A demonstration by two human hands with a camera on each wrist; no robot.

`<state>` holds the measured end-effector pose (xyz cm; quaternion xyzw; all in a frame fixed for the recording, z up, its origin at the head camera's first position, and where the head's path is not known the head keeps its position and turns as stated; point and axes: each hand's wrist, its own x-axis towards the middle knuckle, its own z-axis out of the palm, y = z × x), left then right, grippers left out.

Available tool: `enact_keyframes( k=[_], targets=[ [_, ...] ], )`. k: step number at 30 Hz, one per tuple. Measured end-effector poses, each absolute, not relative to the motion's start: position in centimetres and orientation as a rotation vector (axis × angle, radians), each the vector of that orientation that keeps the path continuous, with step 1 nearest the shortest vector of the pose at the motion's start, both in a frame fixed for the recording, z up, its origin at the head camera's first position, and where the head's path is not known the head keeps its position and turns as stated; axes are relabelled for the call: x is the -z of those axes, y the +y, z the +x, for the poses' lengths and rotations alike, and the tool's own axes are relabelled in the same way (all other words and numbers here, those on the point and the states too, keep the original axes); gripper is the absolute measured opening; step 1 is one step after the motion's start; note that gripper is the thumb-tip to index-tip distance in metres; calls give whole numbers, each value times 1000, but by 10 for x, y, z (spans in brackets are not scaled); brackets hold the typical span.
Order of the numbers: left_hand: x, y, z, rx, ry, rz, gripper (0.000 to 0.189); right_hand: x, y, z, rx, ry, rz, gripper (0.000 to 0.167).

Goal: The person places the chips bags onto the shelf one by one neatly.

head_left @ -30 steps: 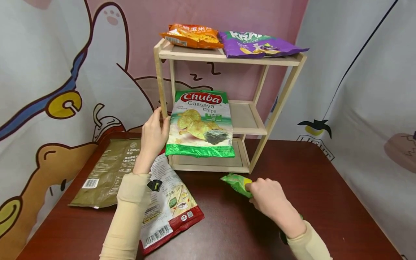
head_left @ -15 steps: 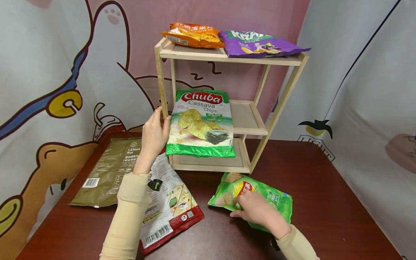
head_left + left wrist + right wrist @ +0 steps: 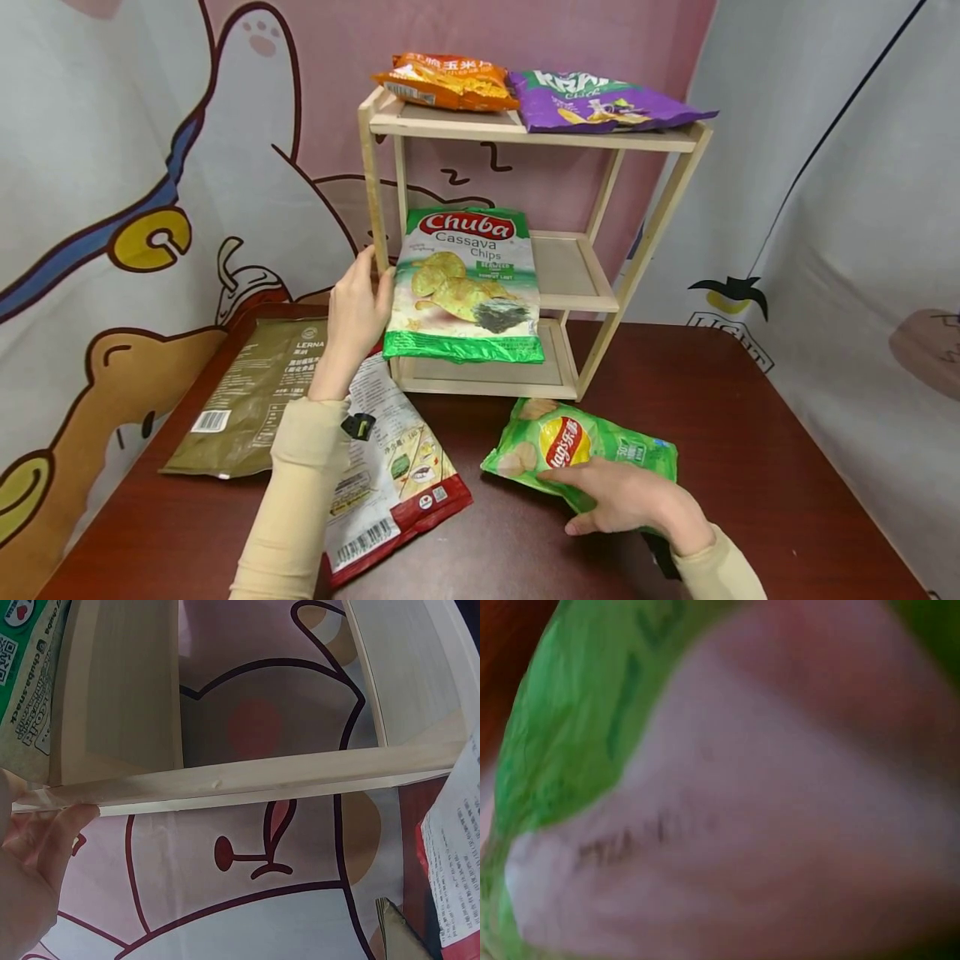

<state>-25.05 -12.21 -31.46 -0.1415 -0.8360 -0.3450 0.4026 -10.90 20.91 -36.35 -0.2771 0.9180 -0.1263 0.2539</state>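
Note:
In the head view my left hand [image 3: 352,308] grips the front left post of a small wooden shelf rack [image 3: 525,129]; the left wrist view shows the thumb [image 3: 69,832] against that post. A bag of Chuba cassava chips [image 3: 465,279] leans out of the middle shelf, close beside this hand. My right hand [image 3: 630,496] lies over the near edge of a green bag of Lay's chips [image 3: 566,442], fingers extended and thumb apart. That bag lies face up on the table. The right wrist view is blurred, with green bag film [image 3: 562,742] very close.
On the rack's top lie an orange snack bag [image 3: 450,83] and a purple snack bag [image 3: 600,104]. A brown pouch [image 3: 240,400] and a red and white bag [image 3: 397,467] lie left on the dark table [image 3: 720,392]. Printed cloth walls [image 3: 847,208] stand around.
The Lay's bag, edge-on in my right hand a second ago, now lies flat on the table. My right hand has let go and drawn back toward me. The left hand stays put.

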Motion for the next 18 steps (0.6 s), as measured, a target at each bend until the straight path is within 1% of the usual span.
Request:
enact_keyframes(
  k=[5, 7, 11, 14, 18],
  targets=[
    [315, -122, -252, 870, -2108, -365, 37, 356, 222, -108, 390, 2489, -793, 61],
    [316, -123, -252, 864, -2105, -361, 37, 352, 228, -109, 417, 2524, -755, 61],
    [316, -123, -252, 858, -2104, -354, 38, 350, 242, -114, 423, 2605, -572, 62],
    [315, -123, -251, 856, -2114, -348, 38, 355, 253, -123, 379, 2653, -473, 63],
    [314, -122, -249, 868, -2124, -352, 38, 371, 263, -138, 351, 2754, -450, 63]
  ],
)
